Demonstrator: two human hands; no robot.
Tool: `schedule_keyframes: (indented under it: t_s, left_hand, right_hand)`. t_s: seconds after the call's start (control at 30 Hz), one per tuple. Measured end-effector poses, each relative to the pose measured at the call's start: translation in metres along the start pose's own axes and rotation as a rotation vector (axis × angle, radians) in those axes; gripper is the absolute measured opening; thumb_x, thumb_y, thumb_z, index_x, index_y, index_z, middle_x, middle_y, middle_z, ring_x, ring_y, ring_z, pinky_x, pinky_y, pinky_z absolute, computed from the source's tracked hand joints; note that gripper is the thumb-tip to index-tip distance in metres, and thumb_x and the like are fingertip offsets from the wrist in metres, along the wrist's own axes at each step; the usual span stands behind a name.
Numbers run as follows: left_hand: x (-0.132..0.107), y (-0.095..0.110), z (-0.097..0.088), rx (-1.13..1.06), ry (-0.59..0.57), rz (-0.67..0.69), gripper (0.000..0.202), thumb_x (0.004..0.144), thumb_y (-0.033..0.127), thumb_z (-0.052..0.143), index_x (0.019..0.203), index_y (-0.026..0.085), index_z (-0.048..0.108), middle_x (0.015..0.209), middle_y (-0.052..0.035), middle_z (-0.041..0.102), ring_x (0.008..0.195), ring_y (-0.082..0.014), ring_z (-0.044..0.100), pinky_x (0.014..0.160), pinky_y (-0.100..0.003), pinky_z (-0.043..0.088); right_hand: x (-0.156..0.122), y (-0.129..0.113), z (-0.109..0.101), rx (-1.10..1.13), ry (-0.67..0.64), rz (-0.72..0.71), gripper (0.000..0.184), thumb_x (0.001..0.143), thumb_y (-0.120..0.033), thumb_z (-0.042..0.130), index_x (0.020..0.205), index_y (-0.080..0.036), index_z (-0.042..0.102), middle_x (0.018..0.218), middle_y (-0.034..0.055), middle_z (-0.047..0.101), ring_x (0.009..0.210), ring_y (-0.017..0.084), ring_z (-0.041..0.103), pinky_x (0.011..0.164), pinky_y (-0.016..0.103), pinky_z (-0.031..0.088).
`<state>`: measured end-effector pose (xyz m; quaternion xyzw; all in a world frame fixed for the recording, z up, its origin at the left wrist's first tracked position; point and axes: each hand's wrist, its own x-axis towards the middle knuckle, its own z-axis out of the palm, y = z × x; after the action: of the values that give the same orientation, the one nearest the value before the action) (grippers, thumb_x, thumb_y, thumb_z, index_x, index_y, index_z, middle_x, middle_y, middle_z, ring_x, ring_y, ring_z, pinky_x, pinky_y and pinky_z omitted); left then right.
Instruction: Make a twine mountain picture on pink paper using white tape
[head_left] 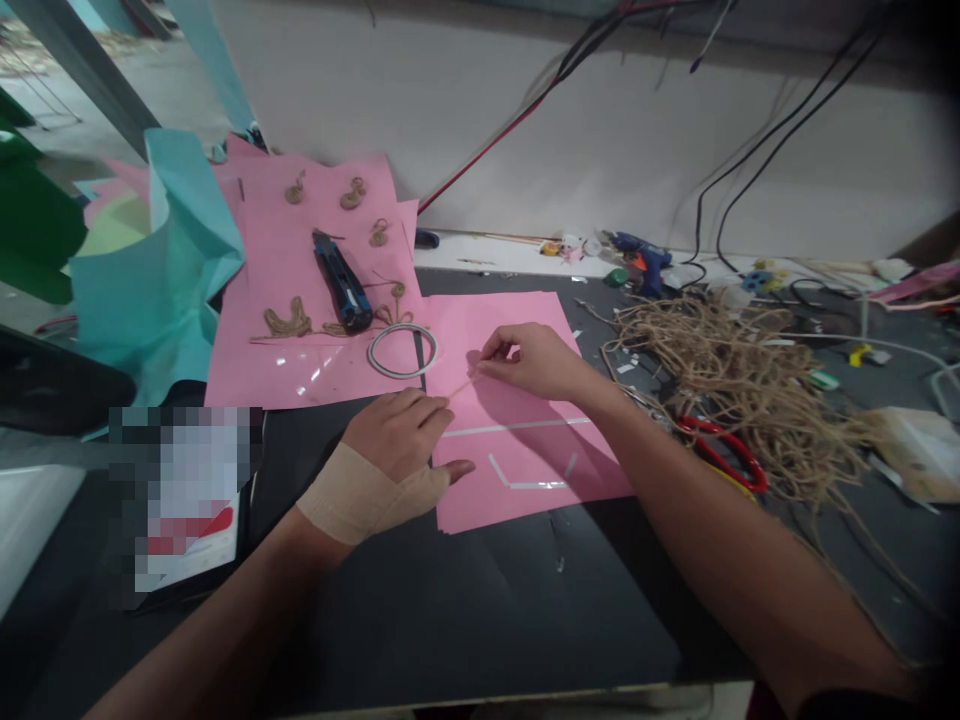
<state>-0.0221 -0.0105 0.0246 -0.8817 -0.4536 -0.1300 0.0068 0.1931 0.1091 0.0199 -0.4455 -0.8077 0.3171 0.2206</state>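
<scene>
Stretching between both hands, a tape strip (459, 388) is pinched by left hand (397, 432) and right hand (525, 360); three strips already stuck on pink paper (525, 320).

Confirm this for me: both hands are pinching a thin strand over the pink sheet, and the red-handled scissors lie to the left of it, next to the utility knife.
Not quite. The head view shows the red-handled scissors to the right of the pink sheet, under the twine pile, not by the utility knife. The left hand and right hand do pinch a thin strand over the sheet.
</scene>
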Motion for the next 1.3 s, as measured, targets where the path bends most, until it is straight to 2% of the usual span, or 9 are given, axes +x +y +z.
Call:
schedule_keyframes:
  t_s: [0.23,0.37,0.5,0.63,0.7,0.97,1.1,1.3]
  left_hand:
    - [0.003,0.001,-0.001,-0.020,-0.014,-0.022,0.042,0.090,0.047,0.063,0.114,0.013,0.064,0.107,-0.0119,0.071,0.104,-0.0287,0.062,0.090,-0.044,0.051]
    - [0.003,-0.001,0.006,-0.023,0.028,-0.012,0.041,0.091,0.049,0.061,0.111,0.013,0.066,0.104,-0.0110,0.070,0.102,-0.0278,0.061,0.091,-0.042,0.050]
    - [0.006,-0.001,0.013,0.005,0.093,-0.016,0.044,0.092,0.051,0.059,0.112,0.013,0.066,0.098,-0.0100,0.068,0.096,-0.0266,0.061,0.086,-0.041,0.051]
    - [0.012,0.001,0.020,0.031,0.117,-0.048,0.063,0.086,0.058,0.063,0.126,0.010,0.061,0.092,-0.0102,0.063,0.090,-0.0264,0.060,0.082,-0.039,0.051]
    - [0.015,0.002,0.023,0.033,0.116,-0.058,0.069,0.084,0.063,0.063,0.126,0.008,0.062,0.091,-0.0107,0.061,0.089,-0.0267,0.058,0.082,-0.040,0.051]
    - [0.017,0.002,0.027,0.064,0.081,-0.083,0.068,0.086,0.067,0.056,0.122,0.010,0.065,0.092,-0.0106,0.057,0.089,-0.0259,0.055,0.082,-0.039,0.048]
    - [0.017,0.003,0.026,0.055,0.073,-0.096,0.068,0.085,0.066,0.058,0.121,0.009,0.066,0.092,-0.0106,0.057,0.089,-0.0259,0.055,0.082,-0.038,0.048]
    - [0.018,0.005,0.025,0.052,0.049,-0.115,0.066,0.085,0.065,0.059,0.120,0.009,0.066,0.092,-0.0105,0.056,0.088,-0.0258,0.053,0.082,-0.038,0.047]
  right_hand:
    - [-0.001,0.004,-0.025,-0.115,-0.148,0.014,0.023,0.077,-0.040,0.075,0.088,-0.019,0.074,0.080,0.0035,0.071,0.069,0.015,0.058,0.063,0.030,0.043]
    - [-0.001,0.003,-0.036,-0.133,-0.185,0.020,0.018,0.077,-0.036,0.074,0.084,-0.019,0.074,0.078,0.0035,0.071,0.068,0.015,0.057,0.062,0.029,0.042]
    - [0.000,0.005,-0.036,-0.124,-0.105,0.012,0.017,0.080,-0.036,0.071,0.081,-0.019,0.074,0.080,0.0034,0.072,0.070,0.015,0.059,0.066,0.029,0.045]
    - [0.003,0.012,-0.025,-0.073,-0.032,0.035,0.024,0.083,-0.042,0.067,0.081,-0.019,0.072,0.077,0.0039,0.070,0.068,0.015,0.059,0.063,0.029,0.044]
    - [0.004,0.015,-0.019,-0.055,-0.003,0.060,0.027,0.083,-0.045,0.067,0.080,-0.019,0.071,0.076,0.0037,0.070,0.066,0.015,0.058,0.061,0.029,0.043]
    - [0.008,0.018,-0.010,-0.233,0.226,0.089,0.024,0.080,-0.042,0.073,0.076,-0.018,0.071,0.068,0.0018,0.065,0.062,0.014,0.053,0.061,0.028,0.036]
    - [0.009,0.025,-0.010,-0.293,0.250,0.079,0.022,0.081,-0.040,0.073,0.078,-0.019,0.071,0.072,0.0021,0.067,0.066,0.015,0.055,0.062,0.029,0.035]
    - [0.010,0.028,-0.010,-0.307,0.208,0.064,0.021,0.083,-0.040,0.072,0.077,-0.020,0.071,0.080,0.0035,0.070,0.074,0.018,0.058,0.065,0.029,0.038]
